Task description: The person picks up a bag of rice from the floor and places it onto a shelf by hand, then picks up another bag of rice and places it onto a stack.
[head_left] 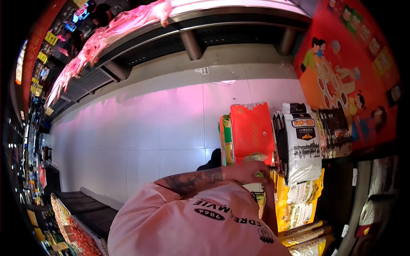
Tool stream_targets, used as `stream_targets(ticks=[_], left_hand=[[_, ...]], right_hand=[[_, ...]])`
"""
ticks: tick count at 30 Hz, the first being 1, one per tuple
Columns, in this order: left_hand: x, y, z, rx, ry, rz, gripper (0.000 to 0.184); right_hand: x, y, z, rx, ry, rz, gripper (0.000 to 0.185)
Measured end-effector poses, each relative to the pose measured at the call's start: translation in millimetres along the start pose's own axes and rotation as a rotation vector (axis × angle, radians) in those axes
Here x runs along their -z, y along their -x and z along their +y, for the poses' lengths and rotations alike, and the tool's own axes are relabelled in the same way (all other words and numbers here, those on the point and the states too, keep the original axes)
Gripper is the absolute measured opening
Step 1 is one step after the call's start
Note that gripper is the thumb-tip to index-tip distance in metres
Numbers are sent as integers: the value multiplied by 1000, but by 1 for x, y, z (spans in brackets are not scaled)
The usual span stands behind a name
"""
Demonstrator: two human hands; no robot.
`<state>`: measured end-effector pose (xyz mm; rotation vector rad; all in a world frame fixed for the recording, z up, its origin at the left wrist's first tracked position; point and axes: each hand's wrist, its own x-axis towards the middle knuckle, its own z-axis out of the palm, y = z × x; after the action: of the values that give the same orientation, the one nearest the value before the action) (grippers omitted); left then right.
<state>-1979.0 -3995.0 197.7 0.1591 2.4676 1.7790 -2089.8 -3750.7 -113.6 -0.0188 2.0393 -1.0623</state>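
Note:
My left hand [244, 171], at the end of a tattooed forearm, reaches across in front of my chest with its fingers curled in. Close against it is my right hand [268, 179], also closed. A small greenish patch [259, 174] shows between the two hands, too small to name. Just beyond them stands a large red bag [252, 132] with gold print. Right of the hands are white-and-black KO-KO bags [302, 145] and yellow printed bags [299, 200], stacked. Part of a pale package shows below my left hand, mostly hidden by my arms.
A long counter [188, 25] bearing pinkish meat runs along the far side. Pale floor tiles [136, 128] lie between, with a clear plastic scrap [222, 77]. A red illustrated panel [354, 68] stands at right, shelving [363, 183] below it. A dark display bin [85, 213] is at lower left.

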Motion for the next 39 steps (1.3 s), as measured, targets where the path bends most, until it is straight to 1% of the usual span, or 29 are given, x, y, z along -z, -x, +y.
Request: stream_targets(ticks=[2,3,4,5,6,8,9,11,13,14,15,16,17,19,21,22,23,25,26,27,29,31,33,34,35,36,37,38,39], left_hand=[[29,-7,-57,105,-176,104,34],[35,-11,-111,55,-222,208,34],[55,-14,-144,-36,-293,261,33],[74,-19,-170,90,-360,307,32],[92,-24,-202,148,-416,333,34],[132,-34,-235,238,-515,358,40],[152,-41,-241,272,-554,360,43],[179,-57,-280,293,-685,418,48],[196,-75,-322,327,-701,430,56],[201,-84,-333,386,-680,393,62],[206,-92,-343,446,-662,354,67],[210,-99,-352,511,-645,248,74],[210,-106,-349,549,-657,143,74],[205,-119,-360,624,-687,116,77],[201,-125,-375,560,-709,157,80],[202,-125,-368,524,-696,180,80],[201,-123,-371,495,-699,190,74],[195,-118,-362,514,-641,232,73],[190,-113,-363,547,-658,218,71],[176,-100,-368,568,-626,239,71],[148,-65,-368,615,-611,290,70],[126,-43,-346,679,-552,306,70],[108,-29,-344,733,-440,346,67],[105,-24,-350,701,-340,336,68],[107,-23,-350,710,-250,352,69],[109,-24,-349,719,-161,370,70],[113,-26,-348,727,-73,387,71],[119,-34,-341,874,-21,372,77],[123,-39,-357,840,198,421,79]], right_hand=[[-22,-4,-29,202,50,107,35],[-34,-43,0,389,117,133,31],[-43,-65,13,365,215,174,31],[-49,-51,-24,368,242,162,33],[-51,-34,-66,238,214,80,43],[-61,-21,-106,211,231,109,43],[-59,-5,-145,94,185,-18,52],[-63,-13,-143,90,324,10,54],[-68,-23,-125,77,356,44,58],[-72,-31,-107,31,382,56,62],[-73,-23,-116,-53,413,36,64],[-78,-26,-104,-76,397,59,65],[-83,-26,-90,-100,378,83,66],[-91,-21,-87,-121,359,95,65],[-103,-18,-74,-73,330,161,63],[-108,-15,-77,-108,285,180,59],[-109,-16,-80,-138,241,197,55],[-117,-38,-44,-201,83,221,51],[-119,-48,-32,-178,64,281,43],[-114,-51,-40,-88,119,322,36],[-102,-64,-60,-119,-142,331,30],[-94,-87,-45,-69,142,542,29],[-83,-106,-32,-56,136,703,28],[-78,-113,-28,31,253,826,29],[-68,-120,-24,-150,222,748,32],[-59,-122,-26,-203,158,727,37],[-51,-121,-27,-209,88,685,43],[-41,-120,-29,-112,-15,560,39],[-30,-123,-24,-13,-114,439,34]])
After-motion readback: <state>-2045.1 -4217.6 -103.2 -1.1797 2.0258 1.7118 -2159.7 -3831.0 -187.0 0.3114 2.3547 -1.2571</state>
